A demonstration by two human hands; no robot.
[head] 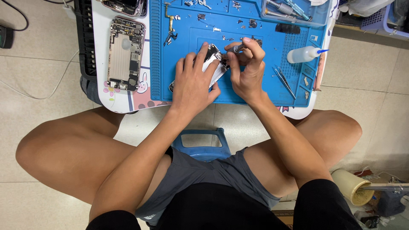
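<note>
My left hand [192, 83] lies flat over a white phone part [214, 64] on the blue repair mat [264, 83], pinning it down; most of the part is hidden under my fingers. My right hand [247, 70] pinches a small grey screwdriver [235, 48], its tip down at the upper end of the phone part. The two hands touch each other over the part.
An opened phone body [125, 54] with bare circuitry lies on the white table left of the mat. Tweezers [283, 79] and a squeeze bottle [303, 54] sit right of my hands. Small screws and brackets [170, 25] lie at the mat's top; a tool tray [294, 10] holds several drivers.
</note>
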